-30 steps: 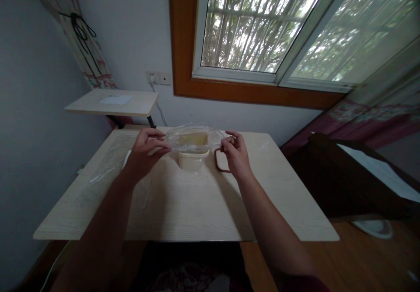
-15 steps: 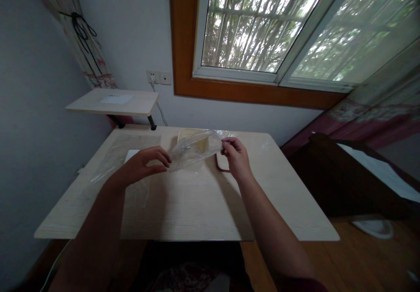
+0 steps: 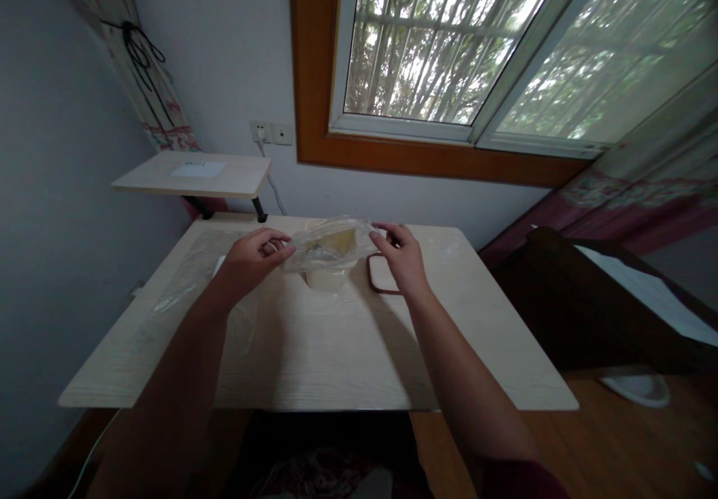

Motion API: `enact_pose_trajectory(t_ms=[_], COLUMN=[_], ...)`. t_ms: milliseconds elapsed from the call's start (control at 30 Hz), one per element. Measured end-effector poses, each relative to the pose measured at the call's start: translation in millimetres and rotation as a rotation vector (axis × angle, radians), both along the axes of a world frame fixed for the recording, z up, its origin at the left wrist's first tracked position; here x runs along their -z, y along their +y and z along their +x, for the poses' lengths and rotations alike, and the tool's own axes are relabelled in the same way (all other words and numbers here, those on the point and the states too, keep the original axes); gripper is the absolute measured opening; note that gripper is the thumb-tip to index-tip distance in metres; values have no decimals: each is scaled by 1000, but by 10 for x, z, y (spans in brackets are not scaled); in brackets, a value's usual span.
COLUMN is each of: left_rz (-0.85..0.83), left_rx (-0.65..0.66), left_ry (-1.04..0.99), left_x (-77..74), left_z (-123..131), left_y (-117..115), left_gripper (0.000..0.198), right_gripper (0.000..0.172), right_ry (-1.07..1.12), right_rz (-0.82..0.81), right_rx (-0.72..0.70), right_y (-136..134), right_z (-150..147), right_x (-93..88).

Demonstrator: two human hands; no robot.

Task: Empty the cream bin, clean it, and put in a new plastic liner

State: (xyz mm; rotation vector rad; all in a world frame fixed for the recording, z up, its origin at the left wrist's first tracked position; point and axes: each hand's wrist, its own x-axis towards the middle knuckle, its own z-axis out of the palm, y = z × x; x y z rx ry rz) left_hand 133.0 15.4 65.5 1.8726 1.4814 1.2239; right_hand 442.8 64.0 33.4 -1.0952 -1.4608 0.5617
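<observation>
Stretched between my two hands is a crumpled piece of clear plastic film point(image 3: 306, 253), held over a pale square container point(image 3: 327, 280). My left hand point(image 3: 252, 259) pinches its left edge between thumb and fingers. At the other end, my right hand point(image 3: 404, 259) grips the film's right edge with thumb and bent fingers. The container's yellowish inside shows blurred through the film; its front wall is visible below. Partly behind my right hand lies a flat, rounded-square lid-like piece point(image 3: 384, 276) with a reddish-brown rim.
More clear plastic point(image 3: 188, 271) lies flat on the left of the pale wooden table point(image 3: 348, 357). Part of a white paper point(image 3: 219, 263) shows beside my left wrist. A small raised shelf point(image 3: 238, 177) stands at the back left, before the wall and window.
My left hand has risen, and its fingers have closed more on the film. The film has spread out flatter over the container, uncovering the front wall. My right hand has shifted up slightly.
</observation>
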Motion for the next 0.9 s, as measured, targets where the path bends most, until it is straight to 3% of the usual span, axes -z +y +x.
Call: enact_pose_trajectory(t_ms=[367, 533, 700, 900], left_rz=[148, 58, -68, -44], left_rx=[-90, -131, -61, 43], left_ry=[-27, -171, -115, 25], left_x=[39, 30, 75, 156], left_z=[5, 22, 57, 32], left_y=[-20, -35, -45, -60], left_gripper=[14, 20, 37, 28], right_gripper=[16, 18, 16, 15], right_ry=[83, 122, 156, 131], right_rz=[66, 46, 43, 28], right_rx=[5, 6, -16, -36], right_y=[-67, -62, -88, -152], right_z=[44, 81, 70, 62], right_x=[52, 118, 136, 136])
